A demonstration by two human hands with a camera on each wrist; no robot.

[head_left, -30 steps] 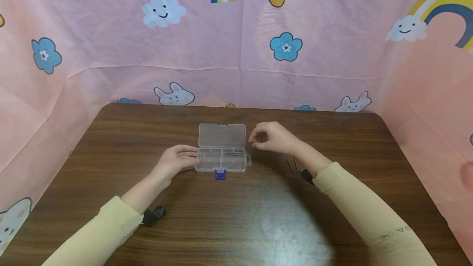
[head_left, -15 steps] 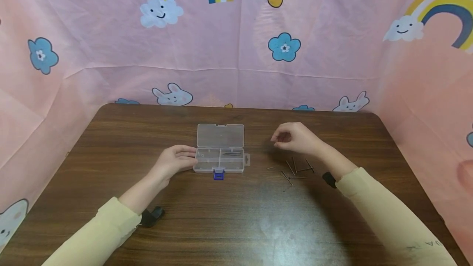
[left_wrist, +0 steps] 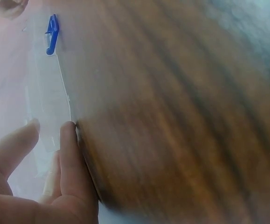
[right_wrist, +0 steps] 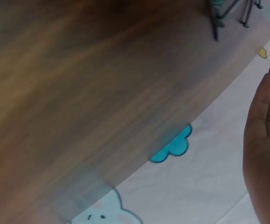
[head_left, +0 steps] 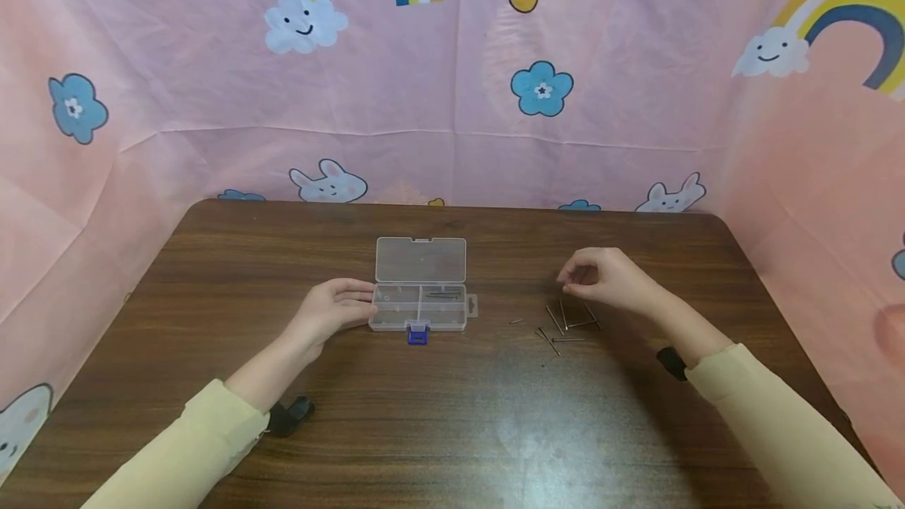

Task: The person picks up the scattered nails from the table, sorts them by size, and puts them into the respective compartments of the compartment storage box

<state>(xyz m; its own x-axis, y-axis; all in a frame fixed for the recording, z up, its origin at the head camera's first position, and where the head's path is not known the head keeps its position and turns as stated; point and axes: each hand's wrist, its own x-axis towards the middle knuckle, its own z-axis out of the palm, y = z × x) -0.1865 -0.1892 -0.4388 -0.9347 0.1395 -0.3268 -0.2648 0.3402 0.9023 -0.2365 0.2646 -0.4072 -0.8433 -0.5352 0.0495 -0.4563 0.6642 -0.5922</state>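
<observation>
A clear plastic compartment box (head_left: 396,319) stands on the table with its lid (head_left: 420,260) raised and its blue latch (head_left: 418,335) hanging at the front. My left hand (head_left: 328,311) holds the box's left end; in the left wrist view, fingers (left_wrist: 72,154) lie along its edge. Several thin nails (head_left: 444,294) lie in the back right compartment, and a small ring-like piece sits in the back left one. My right hand (head_left: 611,281) hovers behind several loose nails (head_left: 555,320), fingers loosely bent toward the thumb. I see nothing in it.
A short thin piece (head_left: 516,322) lies on the wooden table (head_left: 452,422) between the box and the loose nails. Behind the table hangs a pink cloth (head_left: 396,100) printed with rainbows, flowers and rabbits. The box's hanging tab (head_left: 472,305) sticks out on its right.
My right hand has moved away from beside the box, to the right, over toward the loose nails, uncovering more of them. The left hand stays on the box.
</observation>
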